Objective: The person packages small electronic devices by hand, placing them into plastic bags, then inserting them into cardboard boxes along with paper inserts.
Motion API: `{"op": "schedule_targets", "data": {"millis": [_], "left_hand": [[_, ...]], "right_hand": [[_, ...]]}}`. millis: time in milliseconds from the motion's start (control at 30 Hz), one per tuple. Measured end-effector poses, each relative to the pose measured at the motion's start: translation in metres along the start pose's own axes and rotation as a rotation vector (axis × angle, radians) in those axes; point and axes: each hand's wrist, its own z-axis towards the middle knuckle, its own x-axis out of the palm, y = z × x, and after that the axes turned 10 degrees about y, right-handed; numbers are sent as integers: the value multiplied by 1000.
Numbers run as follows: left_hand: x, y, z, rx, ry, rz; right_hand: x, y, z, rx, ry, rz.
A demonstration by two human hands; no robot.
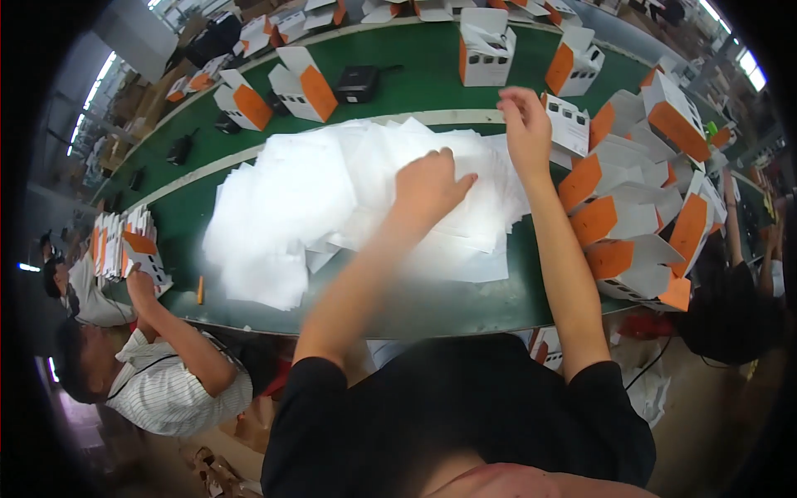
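Observation:
A wide, loose pile of thin white sheets or bags (pixel 303 187) covers the middle of the green bench; which of the two they are I cannot tell. Over its right part, my left hand (pixel 427 187) rests with bent fingers and the thumb held apart, and nothing shows in its grasp. My right hand (pixel 525 124) is raised at the pile's far right edge, its fingers loosely curved and apart. Just right of it stands a white-and-orange box (pixel 567 124). More open boxes (pixel 635 220) crowd together beside my right forearm, their orange flaps spread.
Beyond a pale rail, black devices (pixel 357 84) and open boxes (pixel 486 54) stand on a green strip (pixel 415 75). At the left, a co-worker (pixel 178 378) handles flattened cartons (pixel 124 241) near an orange tool (pixel 200 290). Another person (pixel 730 307) is at the right.

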Motion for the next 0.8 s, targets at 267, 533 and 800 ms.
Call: {"op": "schedule_targets", "data": {"millis": [267,533,800], "left_hand": [[-29,22,15,-82,263,-261],[-108,67,34,-269,145,-614],[-90,73,57,-186,-8,-660]], "right_hand": [[138,-43,146,187,493,-428],[206,-52,209,606,1355,-681],[108,-7,157,38,705,-628]]}}
